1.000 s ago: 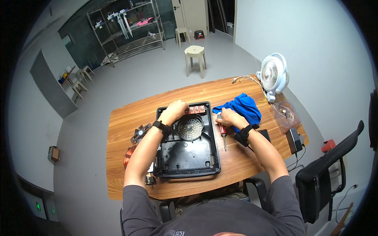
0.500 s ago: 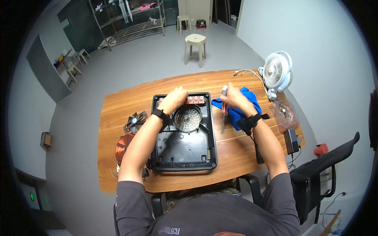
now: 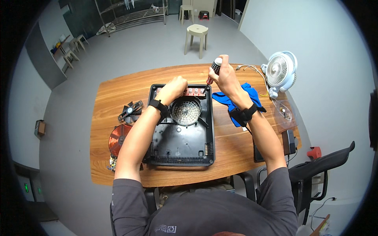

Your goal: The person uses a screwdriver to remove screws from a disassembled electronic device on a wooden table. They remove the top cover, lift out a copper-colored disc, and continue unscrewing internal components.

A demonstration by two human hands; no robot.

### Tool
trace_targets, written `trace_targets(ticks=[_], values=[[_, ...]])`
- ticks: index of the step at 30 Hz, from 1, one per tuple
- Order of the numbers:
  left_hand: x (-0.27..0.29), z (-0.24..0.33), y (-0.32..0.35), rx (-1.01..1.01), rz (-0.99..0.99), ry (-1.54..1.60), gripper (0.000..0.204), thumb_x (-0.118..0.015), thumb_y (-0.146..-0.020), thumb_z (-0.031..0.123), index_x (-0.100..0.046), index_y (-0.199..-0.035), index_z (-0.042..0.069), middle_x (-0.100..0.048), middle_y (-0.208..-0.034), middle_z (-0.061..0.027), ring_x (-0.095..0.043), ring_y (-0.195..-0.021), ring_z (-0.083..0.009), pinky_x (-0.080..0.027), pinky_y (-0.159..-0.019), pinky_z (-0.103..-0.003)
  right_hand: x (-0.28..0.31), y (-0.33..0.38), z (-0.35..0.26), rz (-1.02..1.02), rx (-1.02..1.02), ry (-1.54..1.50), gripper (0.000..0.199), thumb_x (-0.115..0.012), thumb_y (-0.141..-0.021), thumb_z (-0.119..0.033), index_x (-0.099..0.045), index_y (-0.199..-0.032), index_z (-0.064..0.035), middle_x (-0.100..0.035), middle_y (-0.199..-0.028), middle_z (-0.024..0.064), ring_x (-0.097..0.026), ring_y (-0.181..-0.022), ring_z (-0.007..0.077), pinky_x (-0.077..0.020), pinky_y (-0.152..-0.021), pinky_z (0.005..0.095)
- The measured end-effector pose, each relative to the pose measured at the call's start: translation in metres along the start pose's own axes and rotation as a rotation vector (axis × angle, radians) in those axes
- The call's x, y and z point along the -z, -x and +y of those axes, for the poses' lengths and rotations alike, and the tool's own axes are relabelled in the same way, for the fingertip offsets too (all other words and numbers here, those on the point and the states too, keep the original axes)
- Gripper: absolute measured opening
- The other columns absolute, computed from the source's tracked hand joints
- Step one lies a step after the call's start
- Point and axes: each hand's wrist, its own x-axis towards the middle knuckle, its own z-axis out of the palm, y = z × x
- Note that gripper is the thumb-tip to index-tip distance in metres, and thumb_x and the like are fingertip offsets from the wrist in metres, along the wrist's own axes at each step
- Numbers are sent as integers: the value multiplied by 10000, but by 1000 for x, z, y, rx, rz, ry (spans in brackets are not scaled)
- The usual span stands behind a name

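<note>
A black plastic cooker housing (image 3: 181,141) lies open side up on the table, with a round grille over a vent in its upper half. Along its far edge runs a reddish-brown circuit board strip (image 3: 193,93) with several white round parts. My left hand (image 3: 176,88) is closed at the middle of this strip, its fingertips partly hidden. In my right fist is a screwdriver (image 3: 215,68) with a red and black handle and a white end. My right hand (image 3: 226,76) holds it tilted, the shaft pointing down at the strip's right end; exact tip contact is unclear.
Left of the housing lie a black fan (image 3: 131,111), a copper coil (image 3: 118,140) and a small circuit board (image 3: 113,163). A blue cloth (image 3: 232,103) is on the right. Beyond it stand a white desk fan (image 3: 280,70), a clear plastic bag (image 3: 284,118) and a black box (image 3: 289,141).
My right hand has brought the screwdriver left from beside the blue cloth to the strip's right end. My left hand stays at the strip. The whole view has shifted slightly.
</note>
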Motion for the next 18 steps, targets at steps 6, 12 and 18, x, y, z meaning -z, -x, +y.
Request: trace_targets(ticks=[6,12,18], values=[[-2,-1,2,-11,19,-15,110,-659,-786,40,-750,-731,9,-710,-740,-216,-735,-745,-358,-588,-701,-426,-7,-2,9,-34,-17,-38,365,-647,-971,-99,-343,-1144,6,-619,-746,175,-690,-621,292,-550,-566,406],[-4,-4,0,-24,10,-10,110,-667,-787,54,-754,-731,16,-716,-754,-213,-739,-757,-357,-590,-710,-429,-10,-1,19,-27,-10,0,375,-659,-969,-113,-344,-1136,2,-619,-787,203,-690,-642,316,-549,-590,428],[-7,-8,-1,-30,14,-40,111,-671,-780,56,-760,-718,32,-717,-760,-212,-740,-761,-356,-592,-713,-426,-11,-2,21,-43,-42,-6,385,-680,-954,-140,-367,-1134,-5,-612,-844,238,-670,-695,391,-539,-660,483]])
